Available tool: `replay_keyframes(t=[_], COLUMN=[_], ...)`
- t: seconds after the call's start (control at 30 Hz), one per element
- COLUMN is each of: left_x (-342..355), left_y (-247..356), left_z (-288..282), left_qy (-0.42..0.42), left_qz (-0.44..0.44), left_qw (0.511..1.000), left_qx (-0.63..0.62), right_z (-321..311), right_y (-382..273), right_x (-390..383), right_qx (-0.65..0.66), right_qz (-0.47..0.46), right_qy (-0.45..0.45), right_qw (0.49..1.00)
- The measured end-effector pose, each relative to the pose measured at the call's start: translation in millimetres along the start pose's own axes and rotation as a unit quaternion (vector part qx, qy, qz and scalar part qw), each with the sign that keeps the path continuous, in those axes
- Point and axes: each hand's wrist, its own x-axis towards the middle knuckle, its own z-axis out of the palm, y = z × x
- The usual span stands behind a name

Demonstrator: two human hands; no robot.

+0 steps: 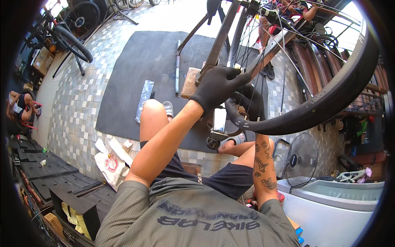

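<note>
A bicycle wheel with a black tyre and thin spokes is mounted in a metal stand in front of me. My left hand, in a black glove, is curled among the spokes beside the stand; what its fingers grip is hidden. My right hand, also gloved, is behind the left one, near the tyre and spokes, its grasp mostly hidden. Below them are a small white object and a metal fitting with a small black roller. A wooden block lies behind my left wrist.
A dark mat covers tiled floor, with a metal tube and blue strip. Around are bicycles, seated people, a paper bag, black cases, a fan and a white freezer.
</note>
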Motion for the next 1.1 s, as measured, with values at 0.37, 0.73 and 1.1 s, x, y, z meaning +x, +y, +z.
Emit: replay_keyframes(t=[0.37, 0.73, 1.1], left_x=[0, 5, -2], left_y=[13, -7, -15], left_z=[-4, -8, -7], left_qy=[-0.014, -0.029, -0.025], left_qz=[0.002, 0.062, 0.09], left_qw=[1.0, 0.997, 0.995], left_qx=[-0.012, 0.041, -0.016], right_z=[-11, -8, 20], right_y=[-7, -9, -38], right_x=[18, 32, 1], right_qx=[0.087, 0.167, -0.063], right_qz=[0.055, 0.048, -0.125], right_qy=[-0.058, -0.174, 0.055], right_qw=[0.993, 0.969, 0.989])
